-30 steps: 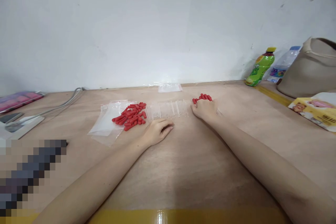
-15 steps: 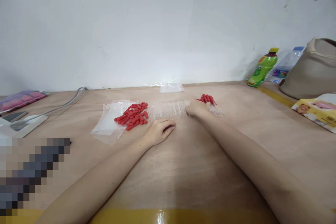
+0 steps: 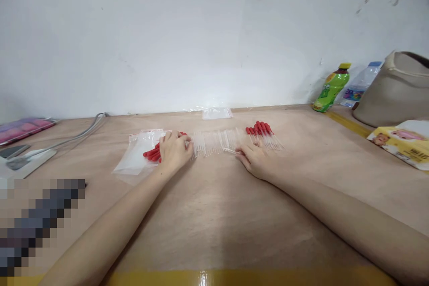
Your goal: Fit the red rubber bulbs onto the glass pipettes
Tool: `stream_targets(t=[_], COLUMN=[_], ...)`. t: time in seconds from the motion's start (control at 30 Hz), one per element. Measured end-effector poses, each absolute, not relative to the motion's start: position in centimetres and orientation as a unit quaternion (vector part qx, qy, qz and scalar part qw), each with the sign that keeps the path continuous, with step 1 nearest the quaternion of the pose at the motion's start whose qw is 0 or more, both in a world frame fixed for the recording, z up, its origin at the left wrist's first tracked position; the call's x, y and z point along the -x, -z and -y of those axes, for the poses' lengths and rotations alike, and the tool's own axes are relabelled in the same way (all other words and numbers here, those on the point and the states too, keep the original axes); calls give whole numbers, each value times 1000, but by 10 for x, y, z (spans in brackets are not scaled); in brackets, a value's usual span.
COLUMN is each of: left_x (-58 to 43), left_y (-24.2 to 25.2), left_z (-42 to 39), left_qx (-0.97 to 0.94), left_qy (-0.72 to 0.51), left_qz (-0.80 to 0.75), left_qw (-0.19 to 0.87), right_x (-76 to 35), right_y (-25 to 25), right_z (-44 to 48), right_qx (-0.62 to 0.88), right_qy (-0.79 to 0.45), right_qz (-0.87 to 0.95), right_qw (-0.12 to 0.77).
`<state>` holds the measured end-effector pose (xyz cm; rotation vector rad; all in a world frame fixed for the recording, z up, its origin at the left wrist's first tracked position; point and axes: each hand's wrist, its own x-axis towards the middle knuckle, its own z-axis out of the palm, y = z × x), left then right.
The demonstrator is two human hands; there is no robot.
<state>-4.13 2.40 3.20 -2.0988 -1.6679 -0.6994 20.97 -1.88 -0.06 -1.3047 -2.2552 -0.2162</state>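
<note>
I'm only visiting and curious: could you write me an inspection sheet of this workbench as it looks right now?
Surface: bare wooden table, yellow tape along the near edge.
Job's things: loose red caps; a row of clear tubes; capped droppers at its right end.
Clutter: plastic bags, green bottle, water bottle, beige bag, tissue pack.
Hands: left hand lies on the red caps; right hand has its fingertips at the clear tubes; grip unclear on both.
Cables: grey cable, far left.
Surroundings: white wall, scuffed at top right.
</note>
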Motion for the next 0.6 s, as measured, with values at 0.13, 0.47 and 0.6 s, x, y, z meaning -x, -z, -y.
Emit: stream_targets(t=[0.13,0.47,0.6], left_x=[56,59,57], left_y=[-34,-27,-28], left_z=[-34,-39,-36], left_qx=[732,724,719], left_qy=[203,149,167], left_qz=[629,660,658], left_qw=[166,134,146], right_x=[-212,-214,-214], right_y=[4,7,5], right_z=[20,18,19], right_qx=[444,430,429], right_qy=[71,63,65], right_qz=[852,857,858], right_qw=[269,278,276])
